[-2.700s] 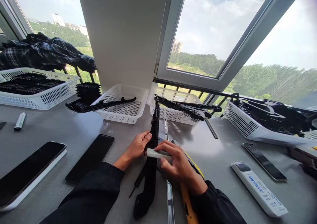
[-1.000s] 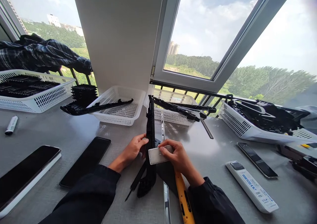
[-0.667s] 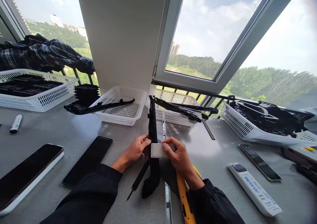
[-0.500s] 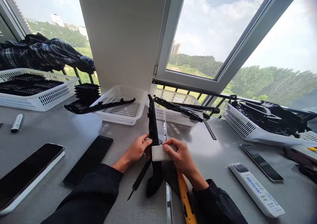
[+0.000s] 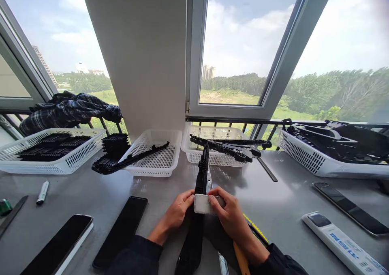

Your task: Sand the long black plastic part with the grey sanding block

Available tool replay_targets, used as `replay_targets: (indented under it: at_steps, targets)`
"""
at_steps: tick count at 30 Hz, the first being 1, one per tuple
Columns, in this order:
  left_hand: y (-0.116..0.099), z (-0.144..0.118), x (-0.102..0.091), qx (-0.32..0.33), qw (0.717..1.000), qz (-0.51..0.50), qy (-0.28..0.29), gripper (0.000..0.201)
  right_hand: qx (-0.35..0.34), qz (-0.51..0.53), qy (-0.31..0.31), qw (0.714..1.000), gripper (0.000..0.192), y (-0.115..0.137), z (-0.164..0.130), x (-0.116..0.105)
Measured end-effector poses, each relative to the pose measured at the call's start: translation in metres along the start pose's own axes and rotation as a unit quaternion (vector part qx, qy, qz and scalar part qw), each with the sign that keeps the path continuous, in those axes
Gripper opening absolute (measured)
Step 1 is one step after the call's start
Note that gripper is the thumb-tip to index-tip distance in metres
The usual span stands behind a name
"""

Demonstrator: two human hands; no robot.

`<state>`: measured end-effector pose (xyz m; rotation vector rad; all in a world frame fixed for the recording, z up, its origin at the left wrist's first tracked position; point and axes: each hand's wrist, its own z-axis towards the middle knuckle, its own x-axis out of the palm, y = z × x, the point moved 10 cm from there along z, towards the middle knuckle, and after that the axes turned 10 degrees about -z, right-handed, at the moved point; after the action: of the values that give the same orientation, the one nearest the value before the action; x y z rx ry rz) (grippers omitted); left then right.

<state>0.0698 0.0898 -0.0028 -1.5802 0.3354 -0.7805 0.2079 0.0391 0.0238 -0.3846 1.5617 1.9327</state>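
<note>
Remote control (image 5: 343, 243) (blue lettering, unreadable)

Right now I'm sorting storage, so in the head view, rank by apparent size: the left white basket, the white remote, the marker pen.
1. left white basket, largest.
2. white remote; nearer the camera, so its look is inflated.
3. marker pen, smallest.

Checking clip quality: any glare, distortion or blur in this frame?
Head view: bright windows backlight the scene, wide-lens bending of the window frames, soft sheen on the grey table; both hands, left hand and right hand, and the black strip stay sharp.
</note>
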Motion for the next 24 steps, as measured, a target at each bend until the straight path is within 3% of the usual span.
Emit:
replay_targets:
  at_steps: [7,11,19,24]
  targets:
    - [0.011,0.001,-0.018,-0.003,0.999,0.015,-0.034,0.058,-0.007,0.001,-0.035,0.999,0.037,0.000,0.001,0.003]
    - [0.028,0.003,-0.014,-0.013,0.999,0.000,0.036,0.086,-0.003,-0.008,-0.041,0.999,0.039,-0.006,0.004,0.006]
    - [0.038,0.005,-0.026,-0.005,1.000,0.002,0.030,0.091,-0.017,-0.025,-0.040,0.999,0.041,-0.012,0.009,0.012]
    - [0.053,0.011,-0.041,-0.032,0.999,-0.002,-0.009,0.099,-0.017,-0.027,-0.056,0.998,0.032,-0.027,0.010,0.020]
